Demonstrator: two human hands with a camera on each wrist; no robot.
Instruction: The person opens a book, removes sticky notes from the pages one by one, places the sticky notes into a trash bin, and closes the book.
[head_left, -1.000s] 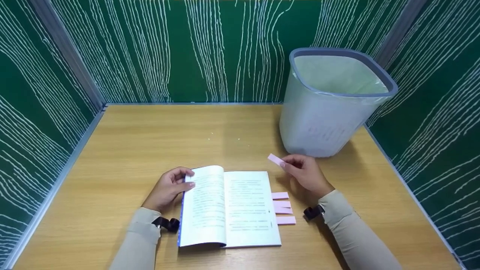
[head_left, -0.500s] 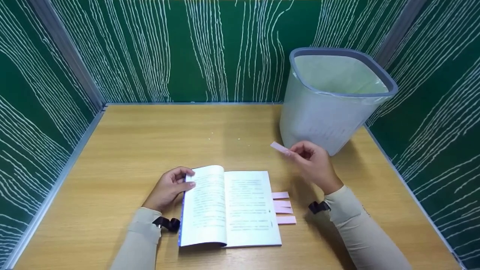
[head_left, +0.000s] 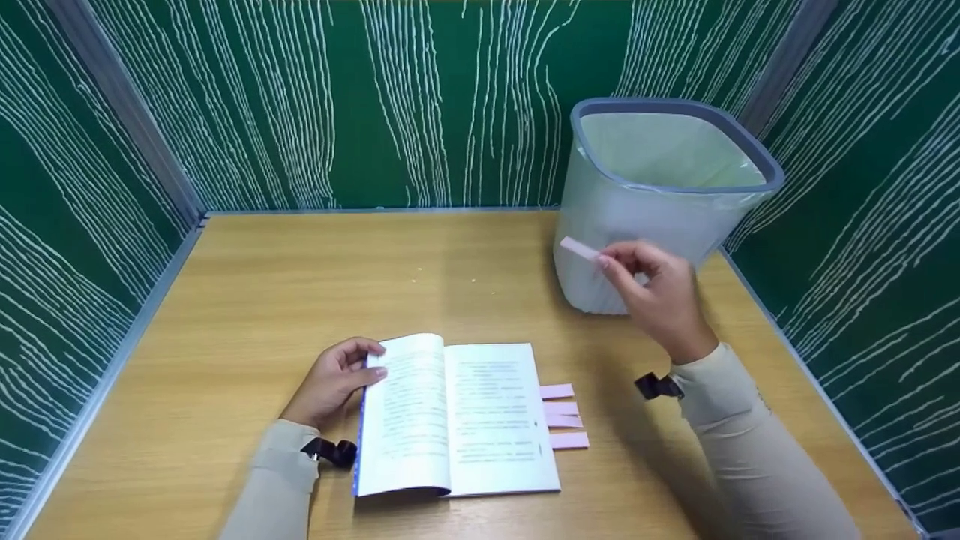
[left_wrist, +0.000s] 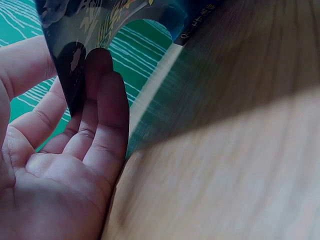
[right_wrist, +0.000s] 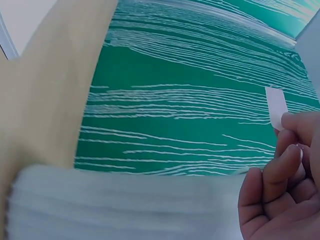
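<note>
The right hand (right_wrist: pixel 285 185) occupies the lower right corner, palm partly visible. Its fingertips pinch a pale strip (right_wrist: pixel 276 106) at the lower end; the free end points upward, tilted slightly left. The remaining fingers curl toward the palm. Behind the strip lies a green panel (right_wrist: pixel 130 75) marked with white wavy lines. A wooden surface (right_wrist: pixel 55 100) extends along the left side, with a white corner (right_wrist: pixel 27 20) at upper left. A pale sleeve (right_wrist: pixel 125 205), blurred, spans the bottom.

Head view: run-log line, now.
left grip: holds open book; right grip: pinches pink strip outside bin; pink tabs: protrude from book's right side
</note>
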